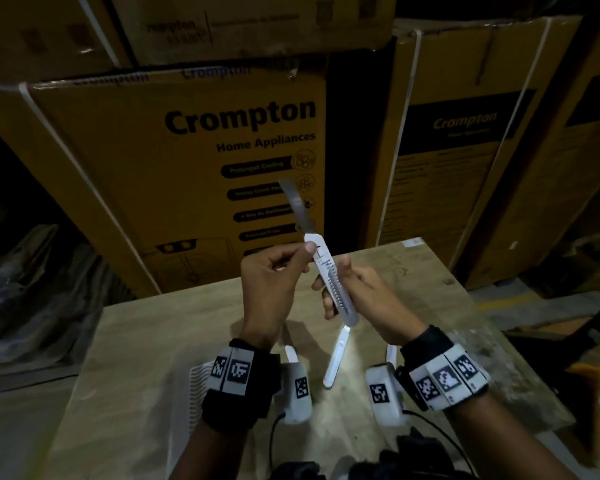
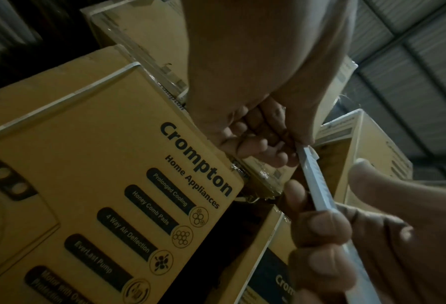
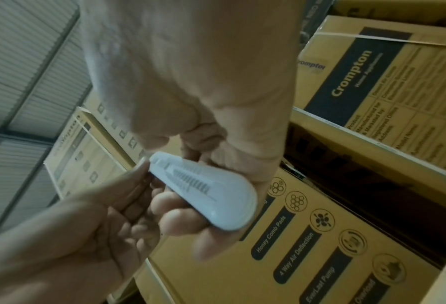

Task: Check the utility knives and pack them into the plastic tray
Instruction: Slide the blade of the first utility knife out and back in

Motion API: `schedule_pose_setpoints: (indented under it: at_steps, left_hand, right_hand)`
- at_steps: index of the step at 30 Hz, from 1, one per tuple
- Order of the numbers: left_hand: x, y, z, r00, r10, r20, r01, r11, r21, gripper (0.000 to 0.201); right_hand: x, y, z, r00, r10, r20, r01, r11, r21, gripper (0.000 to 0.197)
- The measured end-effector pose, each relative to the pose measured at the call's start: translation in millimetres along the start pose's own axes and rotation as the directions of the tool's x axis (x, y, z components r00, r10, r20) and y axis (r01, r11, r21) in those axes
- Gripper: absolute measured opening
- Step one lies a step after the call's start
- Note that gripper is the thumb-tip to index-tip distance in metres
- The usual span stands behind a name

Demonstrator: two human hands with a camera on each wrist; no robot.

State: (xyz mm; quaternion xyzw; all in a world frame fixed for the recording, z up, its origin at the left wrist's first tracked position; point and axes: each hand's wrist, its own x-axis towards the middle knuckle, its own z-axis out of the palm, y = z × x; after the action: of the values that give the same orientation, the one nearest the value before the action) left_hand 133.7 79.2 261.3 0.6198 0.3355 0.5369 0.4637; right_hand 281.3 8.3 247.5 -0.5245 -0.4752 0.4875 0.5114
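Note:
I hold a white utility knife (image 1: 331,282) upright over the table, its steel blade (image 1: 297,206) slid far out and pointing up. My left hand (image 1: 291,261) pinches the top of the handle near the slider. My right hand (image 1: 354,285) grips the lower handle. The left wrist view shows the knife (image 2: 318,185) edge-on between my left hand (image 2: 263,148) and my right hand (image 2: 320,226). In the right wrist view the knife's notched white handle (image 3: 203,189) lies in my right hand (image 3: 180,207), with my left hand (image 3: 128,185) at its tip. A ribbed white tray (image 1: 198,375) lies partly hidden behind my left wrist.
Three more white knives lie on the wooden table (image 1: 136,358): one in the middle (image 1: 336,355), one by my left wrist (image 1: 290,353), one by my right wrist (image 1: 392,353). Stacked Crompton cardboard boxes (image 1: 187,150) stand close behind the table. Cables hang at the near edge.

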Motion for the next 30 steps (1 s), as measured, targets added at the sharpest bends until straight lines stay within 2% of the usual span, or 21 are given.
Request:
schedule_pose_setpoints:
  at_steps: [3,7,13,19,25,30]
  left_hand:
    - [4,1,0,0.999,0.038,0.037,-0.039,0.999,0.037,0.012]
    - [14,2,4,0.992,0.085,0.095,-0.092,0.993,0.073,0.014]
    - [20,10,16,0.97,0.205,0.131,-0.227,0.956,0.187,0.013]
    - [24,7,24,0.977,0.211,0.036,-0.214,0.958,0.191,0.014]
    - [33,9,28,0.974,0.224,-0.025,-0.215,0.958,0.191,0.014]
    - [38,17,31,0.974,0.218,-0.069,-0.202,0.961,0.191,0.012]
  right_hand:
    - [5,1,11,0.996,0.044,-0.071,-0.038,0.996,0.082,0.081]
    - [11,3,22,0.957,-0.033,-0.29,0.071,0.99,0.123,0.075]
    - [18,3,18,0.915,-0.087,-0.394,0.127,0.989,0.077,0.074]
    - [25,-5,9,0.916,-0.138,-0.376,0.169,0.984,0.052,0.064]
    - [35,-11,1,0.952,-0.17,-0.256,0.201,0.974,0.103,0.063]
    - [42,-21,-4,0.983,-0.121,-0.142,0.142,0.978,0.154,0.065]
